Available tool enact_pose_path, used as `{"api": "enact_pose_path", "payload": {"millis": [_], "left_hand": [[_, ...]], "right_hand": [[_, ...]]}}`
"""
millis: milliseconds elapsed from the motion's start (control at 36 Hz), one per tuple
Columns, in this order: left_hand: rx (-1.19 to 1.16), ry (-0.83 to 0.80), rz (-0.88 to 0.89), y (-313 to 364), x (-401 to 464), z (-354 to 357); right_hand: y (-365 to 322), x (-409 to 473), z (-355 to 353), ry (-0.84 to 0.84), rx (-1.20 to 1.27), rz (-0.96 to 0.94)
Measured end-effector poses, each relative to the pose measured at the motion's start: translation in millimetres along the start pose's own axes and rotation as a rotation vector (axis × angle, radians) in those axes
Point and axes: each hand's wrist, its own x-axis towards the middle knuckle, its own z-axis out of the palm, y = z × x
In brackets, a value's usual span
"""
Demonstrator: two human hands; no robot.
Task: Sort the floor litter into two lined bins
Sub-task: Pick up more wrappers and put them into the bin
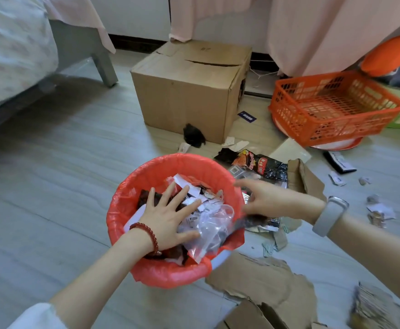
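A round bin with a red liner point(146, 176) stands on the floor in the middle, filled with paper scraps, dark wrappers and a clear plastic bag point(212, 226). My left hand point(168, 213) lies flat with spread fingers, pressing down on the litter inside. My right hand point(269, 199) hovers blurred at the bin's right rim, fingers extended toward the bin, over a dark wrapper point(258, 220). A black and red snack wrapper point(260, 165) lies on the floor just behind the bin.
A cardboard box point(187, 91) stands behind the bin, an orange mesh basket point(336, 108) to its right. Torn cardboard pieces point(265, 281) lie in front right, and small paper scraps point(379, 210) litter the floor at right. A bed point(16, 55) fills the left.
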Motion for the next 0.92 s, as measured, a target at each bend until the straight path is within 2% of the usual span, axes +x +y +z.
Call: {"api": "enact_pose_path", "payload": {"millis": [56, 139, 194, 250, 306, 389, 444, 611, 778, 917], "left_hand": [[0.027, -0.011, -0.047, -1.6, 3.7, 0.8], [0.022, 0.028, -0.164, -4.3, 7.6, -2.3], [-0.009, 0.046, -0.229, -8.7, 6.7, -5.8], [-0.033, 0.032, -0.262, -17.6, 1.9, -6.4], [-0.031, 0.024, -0.264, -28.6, -4.6, -3.0], [0.036, -0.039, -0.207, -37.9, -10.1, 2.0], [0.074, -0.064, -0.153, -38.1, -6.6, 2.3], [0.09, -0.149, -0.067, -34.2, 22.2, 4.3], [-0.009, -0.333, -0.066, -29.1, 36.2, 31.4], [-0.114, -0.382, -0.14, -33.3, 48.6, 40.6]], "right_hand": [[-10.5, 2.9, 3.2, 0.125, 0.277, -0.058], [-28.9, 9.3, 14.4, 0.139, 0.535, -0.126], [-38.5, 12.6, 26.6, 0.149, 0.408, -0.2], [-41.6, 18.2, 41.9, 0.148, 0.112, -0.311], [-39.8, 24.0, 58.9, 0.042, -0.172, -0.366], [-30.9, 34.7, 80.3, -0.053, -0.574, -0.321], [-30.6, 43.8, 85.2, -0.037, -0.683, -0.278], [-30.7, 88.7, 97.6, -0.12, -0.84, -0.113], [-16.7, 109.0, 121.3, -0.212, -0.686, -0.069], [-23.2, 106.9, 115.6, -0.213, -0.578, -0.089]]}}
